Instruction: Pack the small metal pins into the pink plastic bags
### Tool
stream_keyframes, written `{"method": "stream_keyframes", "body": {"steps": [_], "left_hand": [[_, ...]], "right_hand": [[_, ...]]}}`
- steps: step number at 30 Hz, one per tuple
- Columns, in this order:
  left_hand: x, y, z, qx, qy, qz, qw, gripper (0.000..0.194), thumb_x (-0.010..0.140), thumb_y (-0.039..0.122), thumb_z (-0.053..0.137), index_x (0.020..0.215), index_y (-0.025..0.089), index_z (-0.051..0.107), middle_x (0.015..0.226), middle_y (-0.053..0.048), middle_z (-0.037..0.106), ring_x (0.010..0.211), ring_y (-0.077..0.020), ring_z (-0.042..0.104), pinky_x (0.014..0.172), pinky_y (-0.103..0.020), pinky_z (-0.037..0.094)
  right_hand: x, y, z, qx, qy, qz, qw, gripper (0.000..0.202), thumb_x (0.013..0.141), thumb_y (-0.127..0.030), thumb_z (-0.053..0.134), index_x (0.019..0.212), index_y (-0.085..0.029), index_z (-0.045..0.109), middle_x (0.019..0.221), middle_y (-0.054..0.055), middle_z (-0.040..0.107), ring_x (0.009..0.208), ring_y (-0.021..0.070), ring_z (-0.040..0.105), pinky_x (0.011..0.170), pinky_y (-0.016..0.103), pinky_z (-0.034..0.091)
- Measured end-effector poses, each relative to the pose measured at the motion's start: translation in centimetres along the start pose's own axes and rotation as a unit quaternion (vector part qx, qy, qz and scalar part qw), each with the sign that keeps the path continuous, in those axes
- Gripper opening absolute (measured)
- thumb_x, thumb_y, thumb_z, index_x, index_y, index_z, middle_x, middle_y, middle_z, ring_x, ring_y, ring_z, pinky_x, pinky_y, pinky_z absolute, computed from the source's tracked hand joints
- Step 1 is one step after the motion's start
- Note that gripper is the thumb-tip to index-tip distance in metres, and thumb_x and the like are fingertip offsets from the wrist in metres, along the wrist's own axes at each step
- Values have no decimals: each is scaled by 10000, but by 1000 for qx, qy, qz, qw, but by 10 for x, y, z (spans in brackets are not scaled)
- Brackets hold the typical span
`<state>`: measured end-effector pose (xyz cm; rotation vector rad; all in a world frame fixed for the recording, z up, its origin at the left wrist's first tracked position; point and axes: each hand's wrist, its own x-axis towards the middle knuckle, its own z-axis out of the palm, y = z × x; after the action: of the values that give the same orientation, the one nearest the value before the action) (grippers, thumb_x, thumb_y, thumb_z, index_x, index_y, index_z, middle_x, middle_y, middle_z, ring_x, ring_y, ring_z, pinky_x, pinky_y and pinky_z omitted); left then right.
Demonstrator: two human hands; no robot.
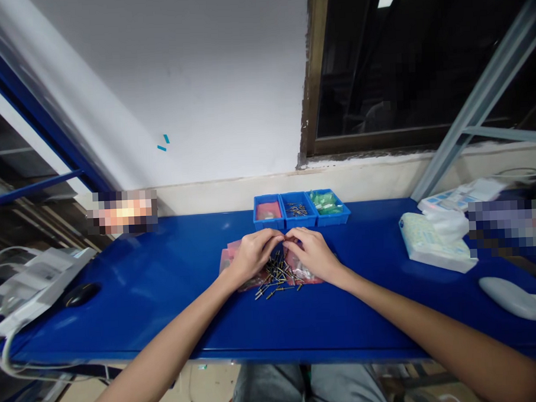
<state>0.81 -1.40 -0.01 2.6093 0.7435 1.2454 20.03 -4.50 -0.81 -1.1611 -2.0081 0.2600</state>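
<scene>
No text, brand, number or sign is legible. The tissue pack (pixel 436 251) on the table (pixel 370 315) bears pale printed markings, too small and blurred to read. The white item with blue areas (pixel 457 196) behind it likewise shows no lettering that can be resolved.

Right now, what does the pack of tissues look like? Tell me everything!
The soft, oblong pack of tissues is white with pale green and yellow printing, too blurry to read, on what looks like thin plastic. It lies on the right side of the shiny blue table, in front of the slanted grey metal post. Crumpled white tissue pokes out of the open top. Neither your left hand nor your right hand touches it.
</scene>
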Motion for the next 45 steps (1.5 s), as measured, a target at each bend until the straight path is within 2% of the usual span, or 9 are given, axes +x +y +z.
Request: {"method": "stream_keyframes", "body": {"steps": [8, 12, 15, 25, 32, 36, 39, 42, 45], "left_hand": [[8, 11, -8, -95, -27, -98, 990, 253, 985, 274, 503, 856, 146, 679, 802, -28, 717, 721, -133, 649, 702, -249, 471], [9, 9, -9, -156, -48, -145, 976, 281, 980, 316, 505, 856, 137, 682, 789, -40, 719, 721, -145, 656, 705, -259, 490], [9, 8, -9, -165, -58, -156, 972, 275, 969, 332, 527, 885, 136, 700, 827, -47, 730, 751, -152, 662, 707, -258, 494], [7, 3, -7, -178, -48, -140, 973, 208, 906, 332, 638, 959, 155, 735, 894, -60, 756, 773, -165, 691, 686, -271, 531], [6, 0, -7, -159, -39, -117, 980, 196, 922, 322, 627, 935, 158, 732, 879, -55, 751, 755, -152, 685, 699, -274, 541], [7, 0, -7, -96, -25, -90, 991, 173, 928, 304, 622, 925, 164, 724, 872, -41, 747, 727, -141, 674, 697, -267, 542], [5, -2, -5, -37, -16, -39, 998, 160, 944, 259, 597, 1033, 164, 689, 947, -50, 733, 813, -151, 680, 755, -280, 549], [2, -5, -2, 17, -38, 21, 999, 210, 981, 220, 518, 1146, 166, 637, 1038, -74, 689, 931, -162, 662, 835, -308, 548], [-1, -7, -1, 56, -64, 40, 996, 220, 1005, 240, 473, 1147, 174, 628, 1059, -82, 652, 953, -158, 647, 845, -303, 555]], "right_hand": [[0, 3, -2, -30, -7, -19, 999, 139, 967, -175, 538, 958, -202, 674, 921, 44, 695, 910, 200, 607, 824, 315, 417], [1, 3, -2, -19, -14, -10, 1000, 143, 959, -158, 542, 934, -199, 677, 895, 35, 701, 877, 195, 616, 797, 305, 413], [2, 4, -2, -1, -10, 0, 1000, 155, 957, -144, 535, 933, -202, 677, 899, 27, 706, 869, 186, 624, 786, 293, 412], [3, 7, -2, 15, -3, 4, 1000, 145, 940, -139, 546, 940, -205, 675, 920, 28, 715, 876, 188, 636, 788, 299, 426], [3, 4, -5, 18, 5, 5, 1000, 100, 919, -145, 584, 915, -201, 667, 893, 25, 713, 840, 180, 637, 762, 294, 434], [2, 1, -5, 31, 4, 12, 999, 75, 911, -158, 596, 877, -194, 652, 844, 20, 706, 786, 166, 635, 733, 280, 437], [2, -1, -5, 43, -2, 18, 999, 88, 913, -172, 589, 843, -189, 639, 798, 10, 695, 751, 157, 630, 710, 271, 430], [1, -4, -5, 55, -2, 21, 998, 144, 919, -179, 564, 784, -187, 611, 745, -4, 677, 693, 145, 612, 668, 260, 412], [1, -7, -5, 58, -2, 24, 998, 192, 922, -197, 550, 734, -190, 585, 685, -16, 648, 622, 132, 572, 618, 250, 381]]}}
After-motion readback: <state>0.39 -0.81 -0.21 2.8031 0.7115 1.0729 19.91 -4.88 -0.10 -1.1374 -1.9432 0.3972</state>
